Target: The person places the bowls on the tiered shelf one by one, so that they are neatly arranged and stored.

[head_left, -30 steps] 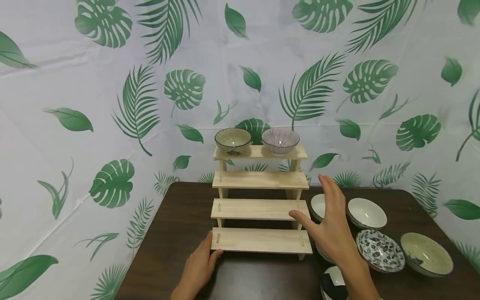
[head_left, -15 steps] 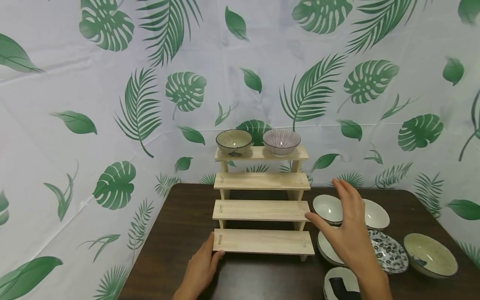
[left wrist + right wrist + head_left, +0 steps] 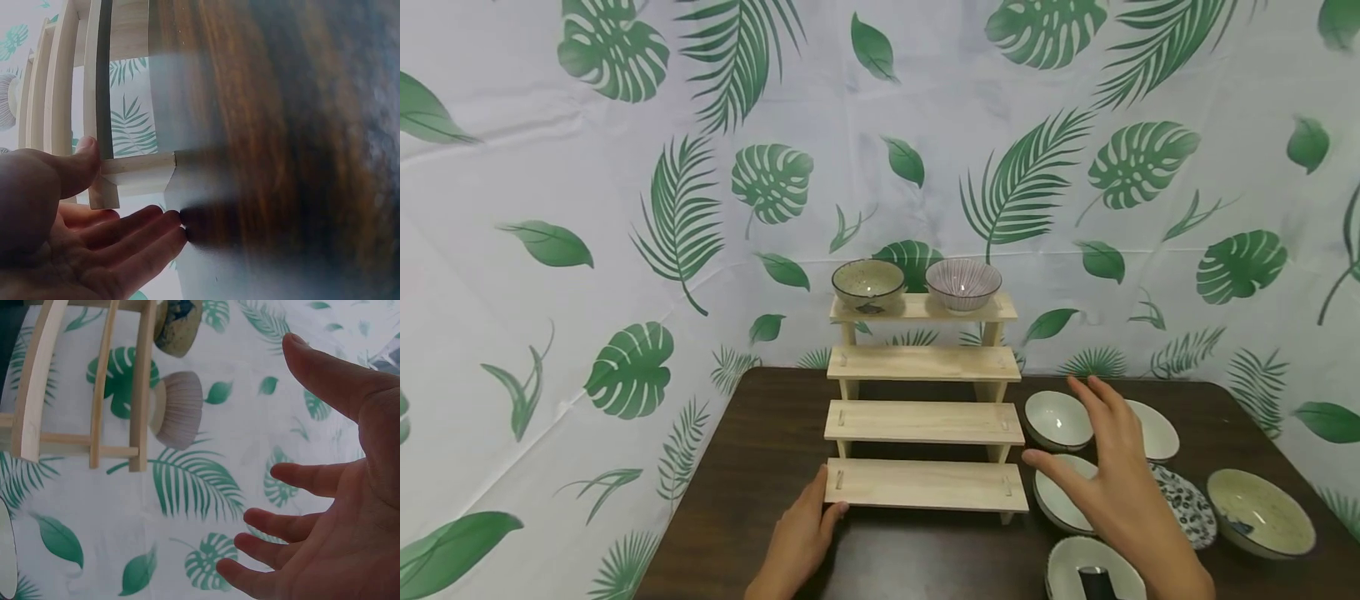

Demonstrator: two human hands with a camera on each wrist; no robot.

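A pale wooden tiered stand [image 3: 925, 421] rises on the dark table. My left hand [image 3: 797, 533] rests at the left end of its lowest shelf. In the left wrist view the thumb [image 3: 86, 165] lies against the shelf's edge, and the other fingers reach out straight past its end. To the right of the stand my right hand [image 3: 1116, 487] is raised over several bowls, thumb and fingers spread, holding nothing. Partly hidden behind it is a black-and-white floral bowl [image 3: 1186, 504]. A white bowl [image 3: 1060, 419] shows just left of its fingers.
On the top shelf sit a speckled green bowl [image 3: 868, 285] and a purple-striped bowl [image 3: 964, 283]. A yellow-green bowl [image 3: 1262, 512] stands at the far right. Nearer the front is a white bowl with a black patch [image 3: 1078, 558]. A leaf-print cloth [image 3: 880, 125] hangs behind the table.
My right hand has moved right and slightly down, away from the stand and over the bowls, uncovering the white ones beside it. My left hand stays at the lowest shelf.
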